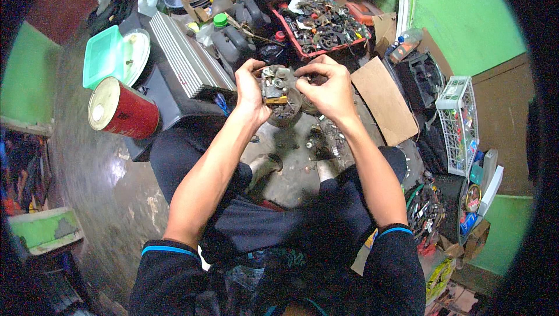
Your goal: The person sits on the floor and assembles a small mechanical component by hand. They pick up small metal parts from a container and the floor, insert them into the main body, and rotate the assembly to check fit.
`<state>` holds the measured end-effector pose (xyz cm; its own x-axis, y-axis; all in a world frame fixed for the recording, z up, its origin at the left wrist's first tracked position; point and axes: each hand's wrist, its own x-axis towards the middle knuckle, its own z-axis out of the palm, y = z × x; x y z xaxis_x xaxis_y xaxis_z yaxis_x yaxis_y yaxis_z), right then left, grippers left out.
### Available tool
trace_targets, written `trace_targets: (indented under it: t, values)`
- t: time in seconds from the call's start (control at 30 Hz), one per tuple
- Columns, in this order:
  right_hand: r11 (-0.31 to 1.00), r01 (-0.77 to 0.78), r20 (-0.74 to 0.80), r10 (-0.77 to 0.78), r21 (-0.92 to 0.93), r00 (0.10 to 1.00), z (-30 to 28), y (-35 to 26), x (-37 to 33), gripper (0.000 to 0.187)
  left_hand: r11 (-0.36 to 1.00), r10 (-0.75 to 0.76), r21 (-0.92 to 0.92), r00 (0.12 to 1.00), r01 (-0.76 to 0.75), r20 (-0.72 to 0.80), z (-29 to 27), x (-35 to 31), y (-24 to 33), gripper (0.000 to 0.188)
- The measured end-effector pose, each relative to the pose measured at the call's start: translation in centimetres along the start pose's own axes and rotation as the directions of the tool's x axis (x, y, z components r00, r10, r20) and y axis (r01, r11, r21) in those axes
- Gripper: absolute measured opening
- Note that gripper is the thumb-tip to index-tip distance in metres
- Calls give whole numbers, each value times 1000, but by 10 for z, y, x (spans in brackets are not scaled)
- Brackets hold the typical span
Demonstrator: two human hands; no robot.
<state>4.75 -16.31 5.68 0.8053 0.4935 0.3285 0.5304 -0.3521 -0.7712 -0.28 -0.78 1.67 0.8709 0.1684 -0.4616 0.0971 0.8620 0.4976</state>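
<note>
My left hand [250, 96] is closed around the side of a small boxy mechanism [273, 86], with grey metal parts on its face and a yellow strip along its lower edge. Just to the right, my right hand [329, 87] is closed, thumb and fingertips pinched together beside the mechanism. Whatever sits in that pinch is too small to make out. Under both hands stands a round, clear-looking container [283, 119] with small parts in it, partly covered by the mechanism.
Small loose parts [326, 141] are scattered on the grey floor between my feet. A red crate [291, 35] heaped with parts stands ahead, dark jugs [232, 48] left of it. A cardboard sheet [384, 101] and white basket [457, 124] are at right; a red tin [131, 109] at left.
</note>
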Motion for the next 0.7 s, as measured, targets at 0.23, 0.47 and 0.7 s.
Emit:
trace_targets:
  t: [0.23,0.47,0.7]
  values:
    - [976,98,89,-82,-197,993,15,54,1,26,993,-70,-84,993,78,94,-6,4,2,42]
    - [990,131,-10,-131,52,991,10,-1,-5,24,983,158,100,987,-153,-41,0,-4,1,33]
    - [983,131,88,-142,126,986,9,-12,-14,30,475,716,609,681,-635,152,-1,-2,-4,32]
